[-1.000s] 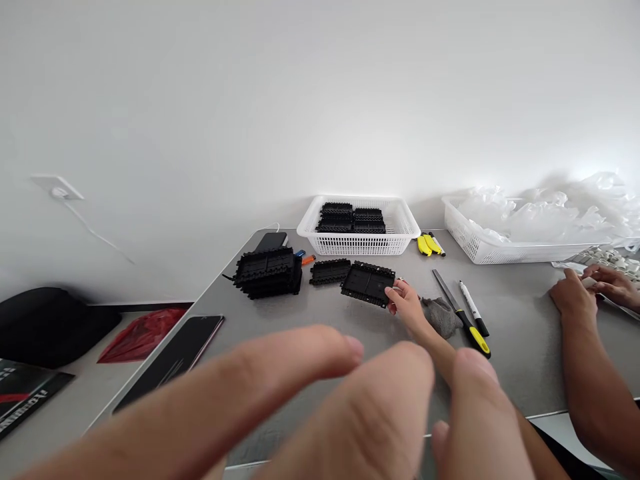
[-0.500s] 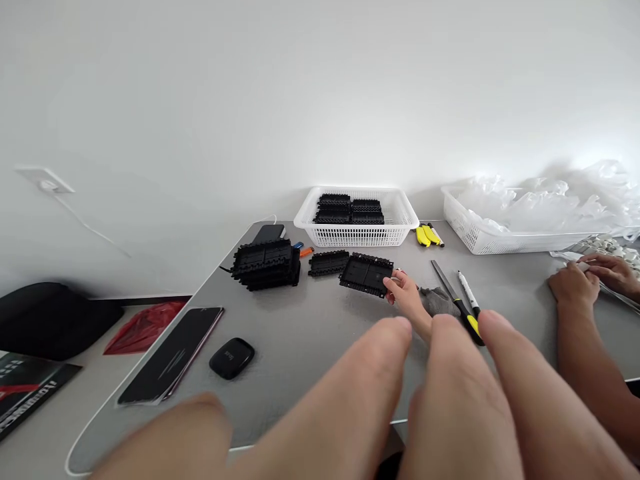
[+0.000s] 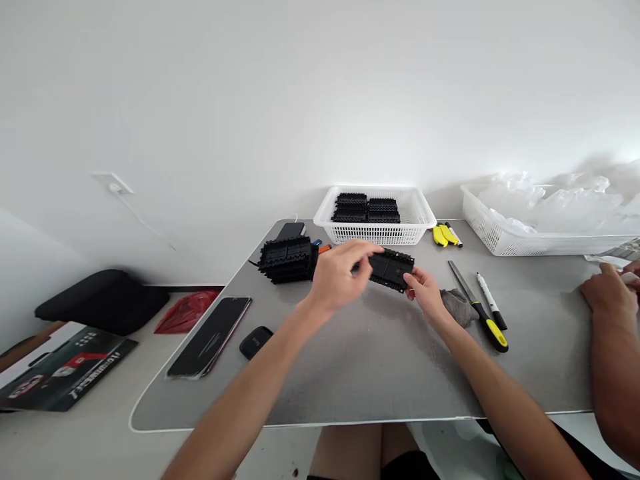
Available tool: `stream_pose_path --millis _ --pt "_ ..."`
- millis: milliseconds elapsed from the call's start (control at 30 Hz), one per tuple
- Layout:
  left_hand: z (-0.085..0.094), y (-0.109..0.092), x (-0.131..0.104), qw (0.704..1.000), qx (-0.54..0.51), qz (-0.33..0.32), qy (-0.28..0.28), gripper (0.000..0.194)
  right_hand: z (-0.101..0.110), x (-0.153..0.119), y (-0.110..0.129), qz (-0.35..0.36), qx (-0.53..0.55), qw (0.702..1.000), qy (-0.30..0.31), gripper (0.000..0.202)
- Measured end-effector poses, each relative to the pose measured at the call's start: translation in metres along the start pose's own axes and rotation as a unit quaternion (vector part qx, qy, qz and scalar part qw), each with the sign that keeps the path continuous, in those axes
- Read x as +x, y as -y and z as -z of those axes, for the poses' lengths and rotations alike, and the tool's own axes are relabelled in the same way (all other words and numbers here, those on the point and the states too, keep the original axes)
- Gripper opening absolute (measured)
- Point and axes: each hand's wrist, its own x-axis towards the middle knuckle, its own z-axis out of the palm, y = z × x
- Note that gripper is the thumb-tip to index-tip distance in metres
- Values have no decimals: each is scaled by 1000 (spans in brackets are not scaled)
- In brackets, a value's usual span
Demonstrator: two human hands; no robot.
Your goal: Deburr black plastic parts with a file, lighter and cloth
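A flat black plastic part (image 3: 393, 268) with toothed edges is raised over the grey table. My right hand (image 3: 423, 291) pinches its right end between thumb and fingers. At its left end is my left hand (image 3: 343, 275), with index finger and thumb curled toward each other at the part's edge; whether anything small sits between them is hidden. Left of that hand, several similar black parts (image 3: 286, 257) are stacked. More of them (image 3: 351, 208) lie in a white basket (image 3: 377, 233) against the wall.
Right of my right hand lie a grey cloth (image 3: 457, 307), a file (image 3: 487, 323) and a marker (image 3: 487, 293). Yellow tools (image 3: 444, 235) sit behind. A phone (image 3: 210, 339) and black case (image 3: 255, 341) are left. Another person's hand (image 3: 610, 293) works at far right.
My left hand, which was large and blurred close to the camera, is now at the black part's left end. The view has shifted left. My right hand still holds the part.
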Motion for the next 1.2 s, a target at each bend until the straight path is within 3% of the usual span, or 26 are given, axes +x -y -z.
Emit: stream_pose_path --millis 100,233,367,533,633,767,867,967,1033,1133,1200 --pt "-19 52 -20 976 -42 209 -40 29 0 1 -1 -5 7 1000 2 37" --pt "-39 85 -56 895 -208 391 60 47 0 2 -3 -18 -14 999 24 34" --pt "-44 88 -74 872 -245 417 76 62 1 1 -4 -26 -33 999 35 36" --pt "-42 89 -79 889 -217 378 142 79 2 1 -3 -32 -33 997 61 40" --pt "-42 89 -80 893 -230 357 149 82 4 2 -4 -40 -21 996 76 41" --pt "-46 85 -80 858 -341 355 145 94 5 4 -6 -37 -45 994 95 40" --pt "-49 83 -81 836 -387 364 139 100 7 6 -7 25 -156 982 103 37" --pt "-51 85 -82 837 -386 370 113 102 15 9 -7 112 -333 936 28 37" --pt "-50 85 -82 841 -378 374 101 102 23 11 -8 142 -459 875 -61 35" --pt "-48 83 -80 845 -367 377 95 103 31 14 -13 116 -611 774 -122 34" --pt "-48 81 -79 847 -362 377 96 103 33 15 -17 83 -658 740 -111 29"
